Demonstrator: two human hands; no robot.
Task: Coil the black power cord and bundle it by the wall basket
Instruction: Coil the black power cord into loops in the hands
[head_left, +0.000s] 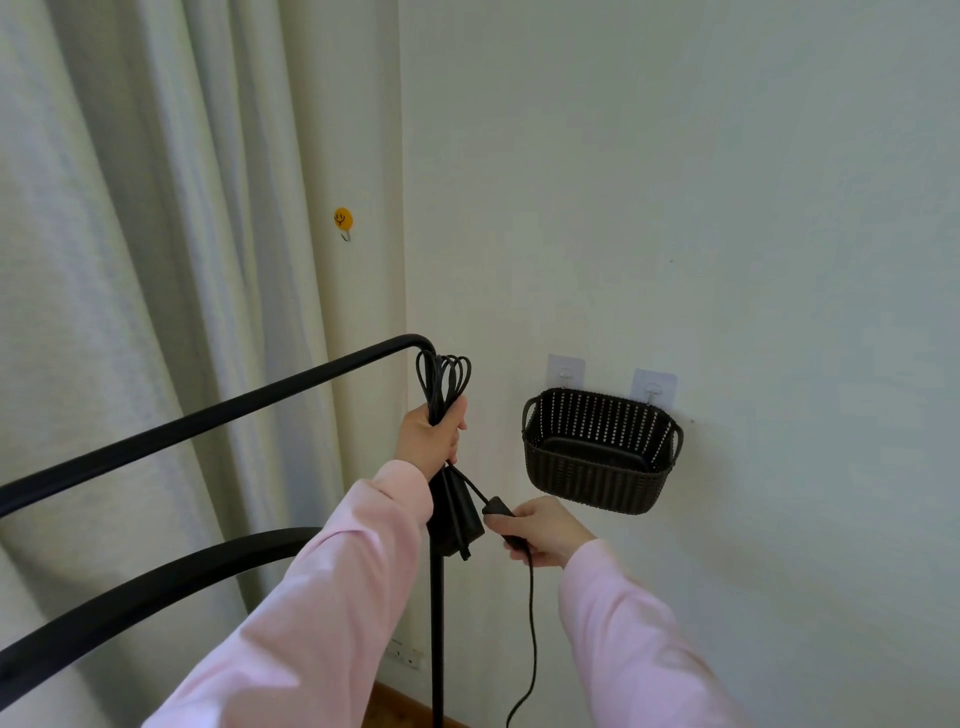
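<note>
Just left of the wall basket (592, 488), the black power cord (444, 376) is gathered into upright loops. The left hand (431, 434) is clenched round their middle so they cannot spring apart. A loose run leads down to the right hand (545, 527), whose fingers curl round the inline switch (498, 506), likely to feed the trailing length into the coil. The hands sit near each other, not touching. The basket hangs from two adhesive hooks (566, 370); something dark and flat lies inside, too dim to identify. A black metal rail (208, 415) runs off leftward.
</note>
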